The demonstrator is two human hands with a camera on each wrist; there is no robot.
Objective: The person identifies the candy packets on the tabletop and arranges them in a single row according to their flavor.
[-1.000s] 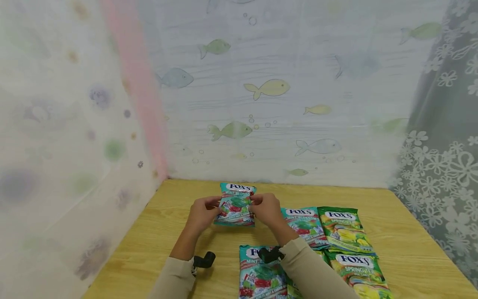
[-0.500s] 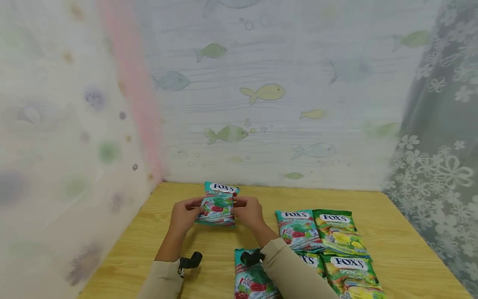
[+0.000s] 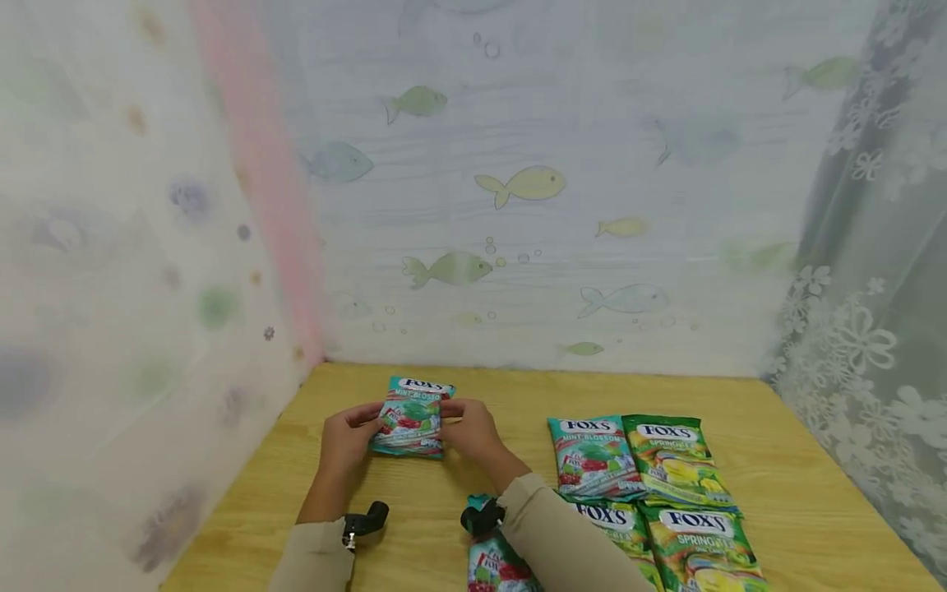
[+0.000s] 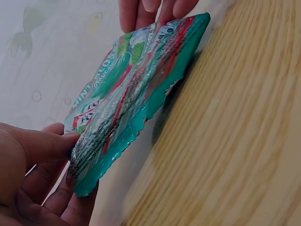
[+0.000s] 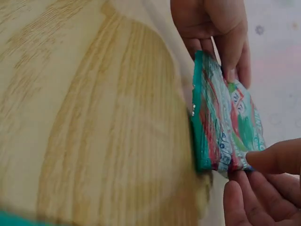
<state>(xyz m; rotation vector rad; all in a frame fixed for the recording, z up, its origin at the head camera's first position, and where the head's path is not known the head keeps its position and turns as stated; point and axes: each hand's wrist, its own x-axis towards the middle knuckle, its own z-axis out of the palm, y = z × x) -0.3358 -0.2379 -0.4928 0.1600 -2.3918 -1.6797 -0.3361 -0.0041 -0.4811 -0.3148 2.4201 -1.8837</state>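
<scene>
1. The held Fox's Mint Blossom pack (image 3: 411, 421) is at about 10 o'clock from the middle of the desk (image 3: 414, 503), tilted, its lower edge close over the surface; whether it touches is unclear.
2. The left hand (image 3: 346, 442) has its fingers pinching the 9 o'clock edge, the right hand (image 3: 472, 432) the 3 o'clock edge. If one pinch loosens first, the glossy film could slip and the pack drop askew.
3. Squeezing inward would likely buckle the soft pack.
4. The right sleeve (image 3: 573, 534) passes over the near Mint Blossom pack (image 3: 497, 567), at 5 o'clock from the held one; a low forearm could drag it crooked.
5. A wider sweep toward 3 o'clock might nudge the far Mint Blossom pack (image 3: 594, 460).
</scene>
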